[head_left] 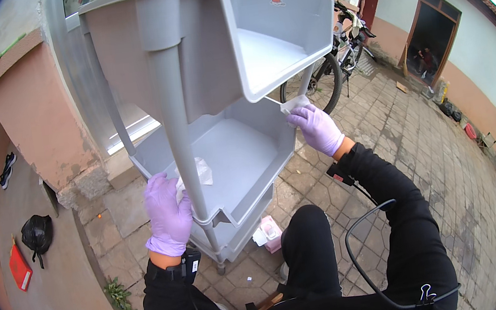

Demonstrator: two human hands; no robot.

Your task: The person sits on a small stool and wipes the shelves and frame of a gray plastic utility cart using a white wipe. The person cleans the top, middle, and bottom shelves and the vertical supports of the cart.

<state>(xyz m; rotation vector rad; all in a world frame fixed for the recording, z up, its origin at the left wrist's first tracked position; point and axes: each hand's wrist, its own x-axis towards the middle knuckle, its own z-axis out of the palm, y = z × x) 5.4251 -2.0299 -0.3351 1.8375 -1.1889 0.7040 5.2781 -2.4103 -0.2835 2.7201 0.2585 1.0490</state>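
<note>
A grey plastic shelf rack point(222, 152) with stacked bin-like tiers stands in front of me. My left hand point(167, 214), in a thin purple glove, is closed beside the near post point(178, 127). It grips a crumpled white tissue point(203, 171) that reaches past the post into the middle tier; part of it is hidden behind the post and fingers. My right hand point(316, 129), gloved alike, pinches a folded white tissue point(293, 105) against the right rear corner of the middle tier, by the foot of another post point(306, 79).
A pink tissue box point(270, 234) sits on the paving by the rack's base. Behind the rack leans a bicycle point(341, 53). To the left, a black plastic bag point(38, 235) and a red item point(20, 266) lie on a ledge. A black cable point(355, 241) loops by my right arm.
</note>
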